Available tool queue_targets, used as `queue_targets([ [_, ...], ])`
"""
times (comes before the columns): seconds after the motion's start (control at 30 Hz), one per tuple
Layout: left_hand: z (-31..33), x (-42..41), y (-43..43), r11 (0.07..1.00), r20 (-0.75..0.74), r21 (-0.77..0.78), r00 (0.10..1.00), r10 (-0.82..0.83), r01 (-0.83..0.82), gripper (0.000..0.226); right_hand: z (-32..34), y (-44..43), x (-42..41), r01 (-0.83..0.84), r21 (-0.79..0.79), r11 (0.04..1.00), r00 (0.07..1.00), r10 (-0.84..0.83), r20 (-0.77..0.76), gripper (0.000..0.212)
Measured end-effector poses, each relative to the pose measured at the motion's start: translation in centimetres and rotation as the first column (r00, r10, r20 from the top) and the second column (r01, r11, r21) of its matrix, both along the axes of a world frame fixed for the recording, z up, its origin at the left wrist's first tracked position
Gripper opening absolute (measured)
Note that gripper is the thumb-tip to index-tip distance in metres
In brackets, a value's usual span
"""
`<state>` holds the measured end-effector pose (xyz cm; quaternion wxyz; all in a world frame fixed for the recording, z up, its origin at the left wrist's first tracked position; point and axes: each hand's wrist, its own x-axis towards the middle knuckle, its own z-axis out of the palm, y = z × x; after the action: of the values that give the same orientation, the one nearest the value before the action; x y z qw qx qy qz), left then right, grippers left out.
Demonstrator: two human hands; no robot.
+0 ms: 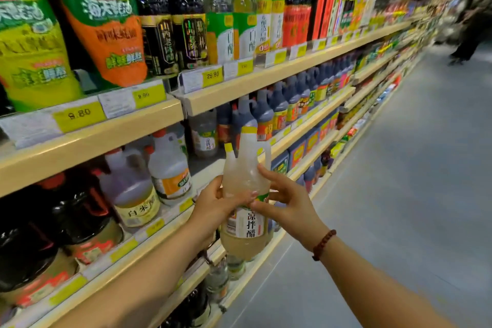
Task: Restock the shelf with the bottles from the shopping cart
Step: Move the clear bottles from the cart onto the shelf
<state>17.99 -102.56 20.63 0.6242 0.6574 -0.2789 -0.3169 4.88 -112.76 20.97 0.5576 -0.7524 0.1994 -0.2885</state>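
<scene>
A large pale vinegar bottle (243, 181) with a yellow cap, a handle and a white label is held upright in front of the middle shelf (207, 168). My left hand (213, 208) wraps around its left side at label height. My right hand (287, 202) rests on its right side, fingers spread over the shoulder and the label. The shelf behind it has a gap between the clear bottles (170, 168) on the left and the dark-capped bottles (263, 117) on the right. The shopping cart is out of view.
Shelves run along the left into the distance, with soy sauce pouches (103, 21) and tall bottles (186, 16) above and dark jugs (66, 216) at lower left. Grey aisle floor (412, 168) opens to the right. A person (471, 26) stands far down the aisle.
</scene>
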Motion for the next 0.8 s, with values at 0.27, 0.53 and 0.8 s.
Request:
queue_targets([
  [0.27, -1.7, 5.3, -6.6, 0.997, -0.060, 0.057, 0.997, 0.052, -0.049, 0.059, -1.4, -7.6, 6.0, -0.106, 0.075, 0.992, 0.994, 0.107, -0.012, 0.062],
  [0.53, -1.4, 6.9, -12.6, 0.944, -0.085, 0.031, 0.940, 0.331, -0.329, 0.046, -1.5, -16.4, 12.0, -0.379, 0.064, 0.923, 0.925, 0.381, -0.014, 0.067],
  [0.8, -1.0, 8.6, -14.9, 0.844, -0.022, 0.076, 0.846, 0.534, -0.531, 0.033, -0.8, -20.5, 16.6, -0.570, 0.003, 0.822, 0.821, 0.570, 0.025, 0.066],
])
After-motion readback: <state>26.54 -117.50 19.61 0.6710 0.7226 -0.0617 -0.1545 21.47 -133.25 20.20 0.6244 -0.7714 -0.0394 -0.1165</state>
